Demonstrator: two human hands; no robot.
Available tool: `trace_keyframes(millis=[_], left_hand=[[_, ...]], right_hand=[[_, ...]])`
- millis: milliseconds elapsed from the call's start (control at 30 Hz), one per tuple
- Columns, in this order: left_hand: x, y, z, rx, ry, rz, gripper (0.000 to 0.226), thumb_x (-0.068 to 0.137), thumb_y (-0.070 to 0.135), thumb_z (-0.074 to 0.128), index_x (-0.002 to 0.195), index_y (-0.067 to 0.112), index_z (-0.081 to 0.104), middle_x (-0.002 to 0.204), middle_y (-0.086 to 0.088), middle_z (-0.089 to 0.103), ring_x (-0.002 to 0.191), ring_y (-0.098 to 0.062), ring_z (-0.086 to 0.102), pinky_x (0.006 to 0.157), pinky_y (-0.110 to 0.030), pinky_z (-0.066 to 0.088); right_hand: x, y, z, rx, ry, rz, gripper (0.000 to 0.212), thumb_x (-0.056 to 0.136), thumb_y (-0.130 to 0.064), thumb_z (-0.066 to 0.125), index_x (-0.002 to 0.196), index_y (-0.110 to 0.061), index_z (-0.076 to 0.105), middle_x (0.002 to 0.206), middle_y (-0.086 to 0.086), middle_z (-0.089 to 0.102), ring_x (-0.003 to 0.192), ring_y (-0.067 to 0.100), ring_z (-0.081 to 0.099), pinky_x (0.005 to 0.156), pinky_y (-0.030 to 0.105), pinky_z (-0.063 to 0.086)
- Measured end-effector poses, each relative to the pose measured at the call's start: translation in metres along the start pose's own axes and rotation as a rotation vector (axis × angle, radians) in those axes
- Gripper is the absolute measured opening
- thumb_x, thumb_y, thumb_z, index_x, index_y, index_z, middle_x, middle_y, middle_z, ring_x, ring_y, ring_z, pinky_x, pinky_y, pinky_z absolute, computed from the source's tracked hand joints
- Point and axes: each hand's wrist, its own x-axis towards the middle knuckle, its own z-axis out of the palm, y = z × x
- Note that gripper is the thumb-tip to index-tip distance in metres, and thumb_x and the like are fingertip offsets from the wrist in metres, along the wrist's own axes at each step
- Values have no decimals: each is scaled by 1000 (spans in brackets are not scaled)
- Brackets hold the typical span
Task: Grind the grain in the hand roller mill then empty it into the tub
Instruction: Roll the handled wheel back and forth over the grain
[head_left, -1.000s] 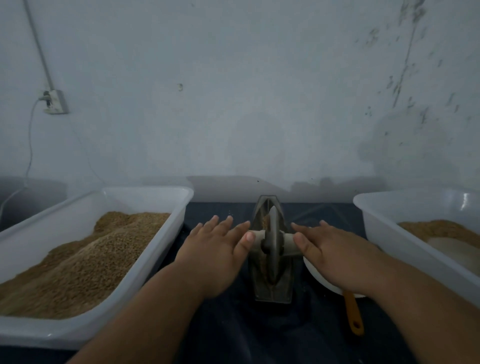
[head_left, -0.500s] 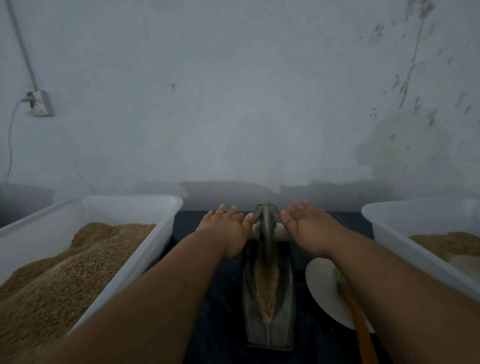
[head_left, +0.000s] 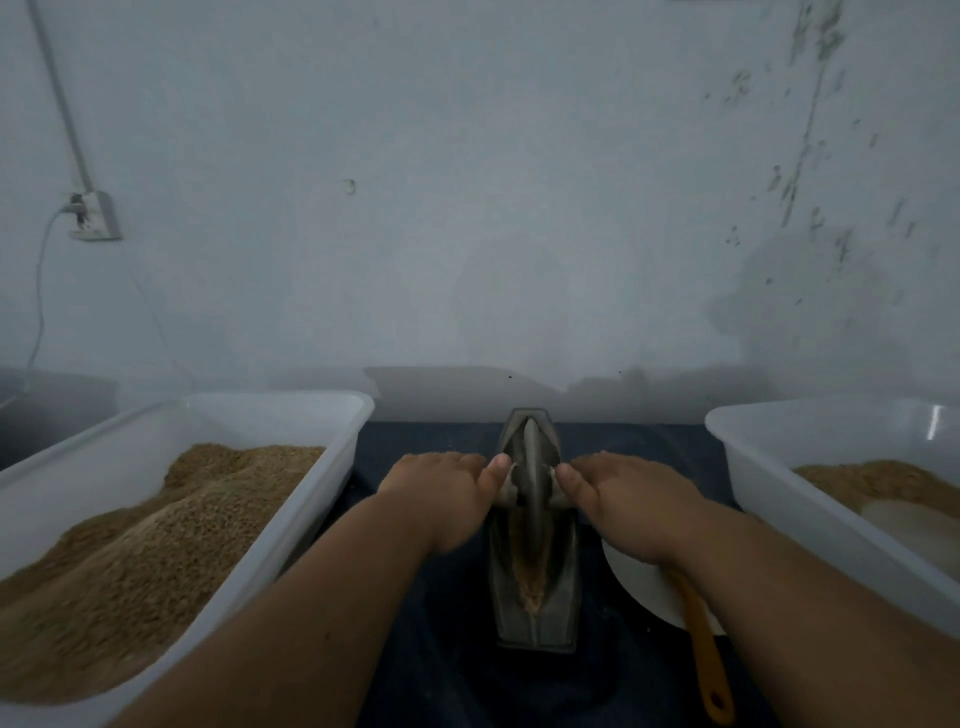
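Where left hand (head_left: 441, 493) and right hand (head_left: 623, 499) rest, mill (head_left: 561, 613) between, touching both

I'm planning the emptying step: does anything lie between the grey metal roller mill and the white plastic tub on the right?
Yes. A white round dish with an orange handle lies between the grey metal roller mill and the white plastic tub on the right, partly under the right forearm.
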Motion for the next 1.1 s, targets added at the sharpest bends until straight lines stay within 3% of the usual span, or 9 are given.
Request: trace_keyframes(millis=[67,167,333,467,567,700,800,933,1100], left_hand=[[-20,7,-7,60,7,12,62,101,54,5,133,25,50,131,-4,58,121,-25,52,101,-44,39],[-37,16,-14,96,19,5,59,103,51,7,132,24,50,133,-5,57,133,-29,44,106,-46,36],[-51,24,-20,54,44,52,86,90,61,-11,137,22,51,150,-2,44,150,-20,11,120,-44,9],[-53,16,-9,64,107,77,106,74,69,-23,139,23,46,151,-1,42,148,-18,20,119,-43,10],[-39,5,5,26,65,52,97,79,69,-17,152,24,29,160,0,26,149,-16,13,120,-41,5],[0,-6,17,-5,8,-2,70,98,58,0,157,22,9,165,1,4,151,-16,-1,119,-40,-2],[34,-12,19,27,-44,-36,65,100,53,3,157,22,4,165,-3,-2,151,-22,-4,121,-45,-1],[69,-17,17,32,-57,-71,68,99,57,2,157,23,1,164,-2,-8,150,-25,-12,121,-48,-2],[79,-14,14,53,-41,-68,69,98,59,0,157,25,3,165,0,-3,151,-25,-7,121,-48,-1]], right_hand=[[-19,-6,-1,-35,25,-25,71,88,-76,0,101,-33,55,116,-3,63,120,20,54,92,44,46],[-39,-13,-3,-13,24,-36,92,79,-82,-9,120,-30,55,132,-3,59,136,18,43,101,46,43],[-55,-18,-12,135,-12,-2,101,70,-83,-10,118,-28,61,116,-2,66,108,15,60,94,37,47],[-56,-17,-8,128,26,-18,97,75,-81,-13,113,-31,60,128,0,63,139,15,41,100,37,43],[-42,-17,-3,51,57,-29,94,76,-81,-16,104,-33,59,129,0,62,143,17,36,103,45,42],[-1,-6,0,-1,28,-15,82,92,-69,1,133,-25,56,152,2,45,150,19,23,114,41,32],[34,4,3,-16,18,25,71,100,-61,8,154,-22,34,165,1,17,153,17,9,122,40,15],[70,15,7,-41,42,83,73,99,-61,3,160,-20,8,167,1,-8,153,16,-8,124,42,3],[75,21,8,-25,-9,88,67,103,-54,6,159,-17,8,167,7,-1,153,20,-3,123,43,7]])
